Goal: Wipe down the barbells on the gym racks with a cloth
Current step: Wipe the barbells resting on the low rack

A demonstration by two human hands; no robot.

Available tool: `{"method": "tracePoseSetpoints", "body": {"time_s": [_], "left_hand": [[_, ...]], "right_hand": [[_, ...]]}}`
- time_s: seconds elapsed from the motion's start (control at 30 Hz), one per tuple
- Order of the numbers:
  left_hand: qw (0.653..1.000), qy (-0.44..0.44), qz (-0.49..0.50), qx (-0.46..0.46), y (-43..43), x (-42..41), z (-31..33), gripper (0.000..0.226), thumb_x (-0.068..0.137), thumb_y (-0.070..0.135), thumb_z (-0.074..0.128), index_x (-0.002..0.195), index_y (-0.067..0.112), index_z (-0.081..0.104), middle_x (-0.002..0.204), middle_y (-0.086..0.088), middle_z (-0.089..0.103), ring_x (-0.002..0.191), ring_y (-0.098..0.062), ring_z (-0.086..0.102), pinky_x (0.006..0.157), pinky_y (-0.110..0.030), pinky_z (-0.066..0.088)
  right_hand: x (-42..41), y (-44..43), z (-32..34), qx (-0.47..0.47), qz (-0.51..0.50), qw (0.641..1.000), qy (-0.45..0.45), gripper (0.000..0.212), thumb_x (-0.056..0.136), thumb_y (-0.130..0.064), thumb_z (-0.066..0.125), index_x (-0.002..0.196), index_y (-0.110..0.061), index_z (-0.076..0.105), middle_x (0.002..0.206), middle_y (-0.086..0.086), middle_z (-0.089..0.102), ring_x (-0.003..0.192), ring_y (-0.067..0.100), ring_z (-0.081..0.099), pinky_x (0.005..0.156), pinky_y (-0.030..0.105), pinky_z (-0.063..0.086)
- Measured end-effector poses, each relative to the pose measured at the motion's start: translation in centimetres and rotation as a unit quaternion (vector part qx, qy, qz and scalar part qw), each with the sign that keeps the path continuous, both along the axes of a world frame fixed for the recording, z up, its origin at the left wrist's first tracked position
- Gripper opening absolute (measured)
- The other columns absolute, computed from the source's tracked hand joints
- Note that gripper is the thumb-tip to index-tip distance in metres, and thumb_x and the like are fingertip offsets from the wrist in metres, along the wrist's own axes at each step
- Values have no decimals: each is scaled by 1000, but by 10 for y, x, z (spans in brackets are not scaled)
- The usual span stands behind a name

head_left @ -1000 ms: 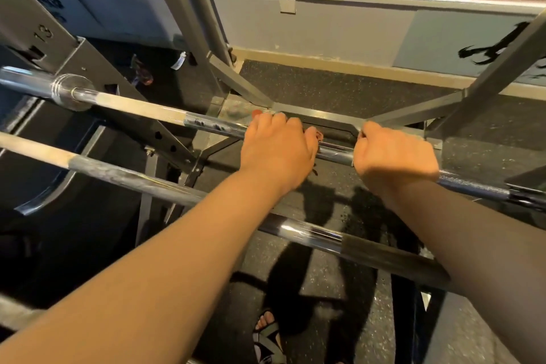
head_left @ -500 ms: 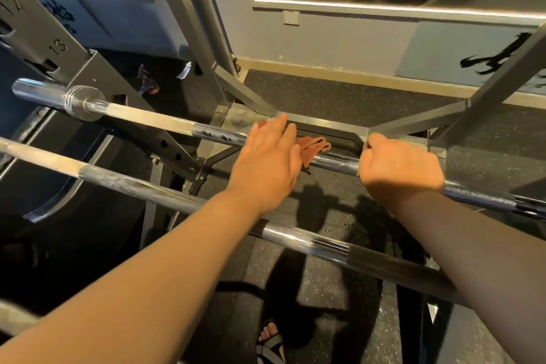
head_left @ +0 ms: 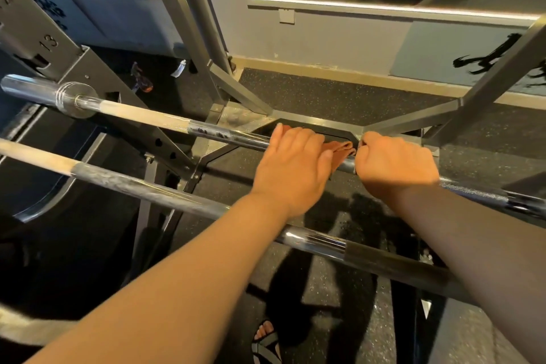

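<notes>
On the barbell, cloth sits under left grip, beside right grip.

Both bare forearms reached forward and slightly inward, wrists about level. The left hand lay palm down, fingers together and curled over the cloth. Close beside it, the right hand was closed in a fist round the barbell, knuckles up.

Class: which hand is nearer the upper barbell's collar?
Left. The left hand holds the cloth on the bar, nearer the collar; the right hand grips the bar beyond.
</notes>
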State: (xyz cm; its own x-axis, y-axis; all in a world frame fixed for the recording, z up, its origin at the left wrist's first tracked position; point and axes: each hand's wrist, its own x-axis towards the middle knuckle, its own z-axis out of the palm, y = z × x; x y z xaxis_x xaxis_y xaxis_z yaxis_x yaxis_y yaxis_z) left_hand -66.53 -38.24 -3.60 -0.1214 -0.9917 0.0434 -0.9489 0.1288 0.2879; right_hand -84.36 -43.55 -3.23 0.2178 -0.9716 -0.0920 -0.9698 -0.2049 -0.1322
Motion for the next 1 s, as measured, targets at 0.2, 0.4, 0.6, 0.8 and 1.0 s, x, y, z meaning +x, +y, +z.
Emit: {"method": "tracePoseSetpoints", "body": {"time_s": [0.2, 0.4, 0.6, 0.8, 1.0], "left_hand": [[988, -44, 144, 26, -19, 26, 2, 52, 108, 41, 19, 117, 16, 63, 122, -4, 61, 129, -25, 48, 126, -52, 6], [993, -47, 109, 18, -3, -16, 1, 54, 105, 43, 13, 127, 20, 56, 133, -3, 53, 140, -26, 35, 125, -56, 5], [999, -42, 21, -1, 1, 56, 0, 48, 108, 45, 22, 139, 20, 48, 143, -1, 49, 145, -21, 32, 127, -48, 4], [988, -27, 149, 24, -6, 50, 6, 51, 107, 39, 17, 129, 19, 58, 148, -8, 47, 151, -29, 21, 126, -55, 1], [999, -24, -30, 14, -5, 26, 9, 38, 107, 33, 32, 135, 21, 54, 140, -4, 54, 146, -30, 31, 126, -53, 6]], "right_hand": [[-1, -5, -1, 22, 2, 1000, -9, 24, 103, -34, 28, 96, -23, 49, 81, 4, 54, 75, 25, 54, 66, 37, 38], [-1, -5, 0, 29, -4, 1000, -11, 24, 102, -32, 30, 93, -22, 49, 73, -3, 46, 63, 15, 43, 64, 37, 34], [-1, -9, -2, 43, -10, 999, -3, 24, 102, -31, 30, 96, -24, 52, 80, 1, 51, 76, 25, 52, 65, 36, 35], [6, -9, 0, 64, -35, 996, 42, 20, 99, -25, 38, 93, -18, 55, 79, 3, 55, 75, 29, 57, 65, 34, 45], [2, -1, 6, 37, 10, 997, 69, 35, 94, -33, 33, 86, -9, 58, 69, 10, 53, 59, 31, 57, 54, 40, 53]]}}
